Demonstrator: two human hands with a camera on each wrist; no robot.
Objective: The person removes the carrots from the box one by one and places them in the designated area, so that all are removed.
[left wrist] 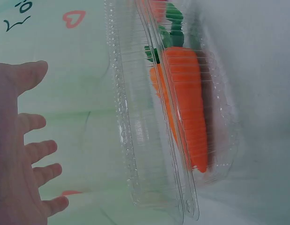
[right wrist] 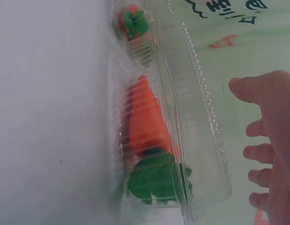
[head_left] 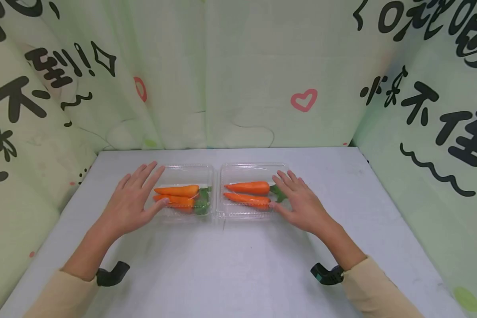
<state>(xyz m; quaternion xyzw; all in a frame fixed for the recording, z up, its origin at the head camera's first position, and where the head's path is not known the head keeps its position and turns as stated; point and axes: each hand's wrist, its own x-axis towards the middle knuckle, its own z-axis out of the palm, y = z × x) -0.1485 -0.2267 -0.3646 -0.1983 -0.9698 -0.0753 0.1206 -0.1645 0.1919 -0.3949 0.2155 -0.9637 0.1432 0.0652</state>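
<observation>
Two clear plastic clamshell boxes stand side by side on the table. In the left box (head_left: 187, 173) lie two orange toy-like carrots (head_left: 176, 191) with green tops toward the right. The right box (head_left: 246, 168) holds two more carrots (head_left: 246, 187), also with tops to the right. My left hand (head_left: 133, 203), fingers spread, hovers at the left box's left side. At the right box's right side is my right hand (head_left: 300, 203), its fingers straight and apart. Both wrist views show the hands with nothing in them, beside the boxes' ribbed walls. The head view leaves it unclear whether either hand touches a box.
The white table (head_left: 230, 269) extends in front of the boxes and to both sides. A pale green curtain (head_left: 246, 75) with black writing and red hearts closes off the back and sides. Dark wrist bands (head_left: 113, 274) sit on both forearms.
</observation>
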